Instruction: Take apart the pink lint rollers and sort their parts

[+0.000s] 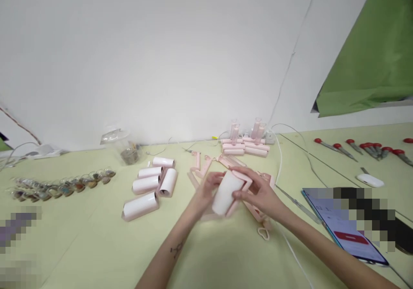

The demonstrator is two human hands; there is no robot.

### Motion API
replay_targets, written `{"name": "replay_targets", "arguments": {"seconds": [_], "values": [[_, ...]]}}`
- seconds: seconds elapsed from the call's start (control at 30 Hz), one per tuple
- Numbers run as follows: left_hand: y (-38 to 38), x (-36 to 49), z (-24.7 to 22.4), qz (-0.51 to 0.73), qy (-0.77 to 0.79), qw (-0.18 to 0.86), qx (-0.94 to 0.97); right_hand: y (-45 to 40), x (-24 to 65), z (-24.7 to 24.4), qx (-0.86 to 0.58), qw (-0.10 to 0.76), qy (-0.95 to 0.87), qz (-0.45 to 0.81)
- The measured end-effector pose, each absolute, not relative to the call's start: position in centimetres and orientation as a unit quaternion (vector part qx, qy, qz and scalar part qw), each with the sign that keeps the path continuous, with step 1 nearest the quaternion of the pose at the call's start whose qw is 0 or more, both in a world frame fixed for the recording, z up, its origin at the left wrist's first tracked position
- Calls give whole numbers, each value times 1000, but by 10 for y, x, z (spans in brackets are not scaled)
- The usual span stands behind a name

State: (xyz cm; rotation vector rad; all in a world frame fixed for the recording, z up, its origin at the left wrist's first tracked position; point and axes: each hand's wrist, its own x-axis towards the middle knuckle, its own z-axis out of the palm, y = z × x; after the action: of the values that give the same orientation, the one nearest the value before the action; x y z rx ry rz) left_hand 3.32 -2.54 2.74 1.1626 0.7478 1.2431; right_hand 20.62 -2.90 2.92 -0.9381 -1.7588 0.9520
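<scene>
Above the pale green table, a lint roller [224,194] with a white roll and pink frame is held between both my hands. My left hand [206,192] curls round its left side, fingers partly hidden behind the roll. On the other side, my right hand [261,194] has its thumb on the white roll and its fingers on the pink frame. Just beyond lie loose pink handle parts [203,166]. Partly under my right hand are more pink parts, and a cream heart-shaped ring [263,233] pokes out below. Several white rolls in pink casings, such as this one [141,206], lie left of my hands.
Pink rollers [256,150] are stacked near the wall, with clear pink tubes [257,128] upright on them. To the right are a phone [345,229], a white earbud case [370,179] and red-ended tools [345,150]. Glass-like domes [66,189] and a plastic container [124,147] stand left.
</scene>
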Motion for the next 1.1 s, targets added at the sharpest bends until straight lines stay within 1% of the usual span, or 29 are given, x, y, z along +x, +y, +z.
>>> {"name": "replay_targets", "arguments": {"seconds": [0.07,0.1,0.17,0.23,0.33,0.4,0.47,0.57,0.67,0.73,0.8,0.87,1.0,1.1], "values": [[-26,12,21,587,351,502,529,-22,210,27,-385,474,-708,355],[-29,2,16,584,376,455,557,-19,212,26,-388,469,-714,347],[-38,-14,1,532,432,404,606,-14,213,27,-391,435,-737,338],[-48,-20,-18,459,478,417,622,-10,209,29,-377,368,-785,328],[-54,-19,-46,377,505,447,635,-9,193,34,-309,204,-890,267],[-52,-17,-58,355,504,452,645,-11,178,33,-264,104,-939,196],[-50,-17,-63,358,492,456,649,-15,165,27,-248,56,-957,139],[-48,-18,-65,365,477,459,655,-23,155,10,-260,55,-955,135],[-49,-18,-64,369,473,445,665,-25,156,0,-252,77,-954,144],[-50,-18,-62,365,469,438,674,-17,159,3,-250,100,-952,149],[-52,-19,-59,352,469,430,686,1,159,9,-291,128,-938,138],[-53,-20,-55,337,464,411,709,25,154,15,-354,150,-918,97],[-55,-22,-49,321,446,367,750,68,128,10,-384,138,-912,37],[-55,-23,-47,315,444,355,760,82,106,-2,-404,127,-906,3]]}}
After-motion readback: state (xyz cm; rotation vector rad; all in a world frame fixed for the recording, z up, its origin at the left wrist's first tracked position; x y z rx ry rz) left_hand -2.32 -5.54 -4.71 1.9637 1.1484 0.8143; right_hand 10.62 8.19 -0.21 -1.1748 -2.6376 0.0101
